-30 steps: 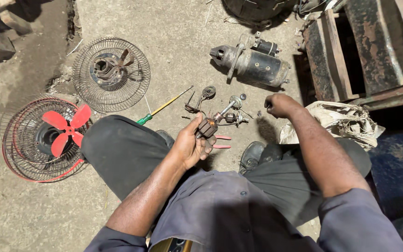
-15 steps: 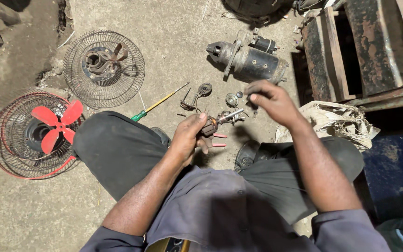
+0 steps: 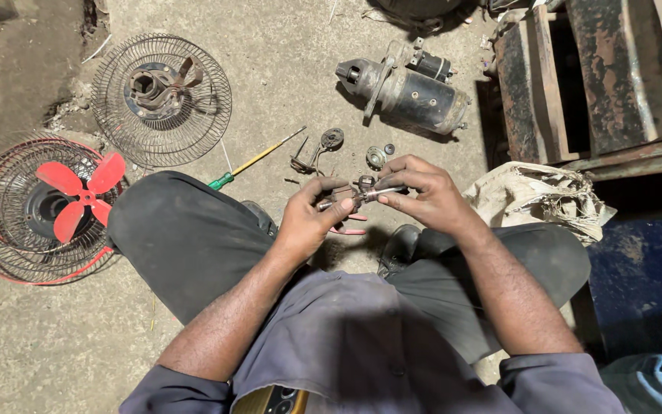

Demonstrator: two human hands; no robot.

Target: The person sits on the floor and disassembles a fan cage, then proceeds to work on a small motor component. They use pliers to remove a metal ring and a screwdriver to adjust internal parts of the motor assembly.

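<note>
Both my hands meet over my lap, closed on one small metal part [image 3: 358, 193] between them. My left hand [image 3: 312, 222] pinches its darker end with thumb and fingers curled around it, and my right hand [image 3: 423, 192] grips the shiny thin end with its fingertips. The part sits just above my knees, over the concrete floor [image 3: 285, 84].

Just beyond my hands lie a few small loose pieces [image 3: 377, 157] and a bent bracket [image 3: 319, 149]. A screwdriver [image 3: 254, 162] with a green handle lies beside my left knee. Farther out rests a starter motor [image 3: 404, 88]. To my left are a bare wire fan guard [image 3: 161, 100] and another guard holding a red fan blade [image 3: 78, 192]. A crumpled rag [image 3: 538, 195] lies by my right knee.
</note>
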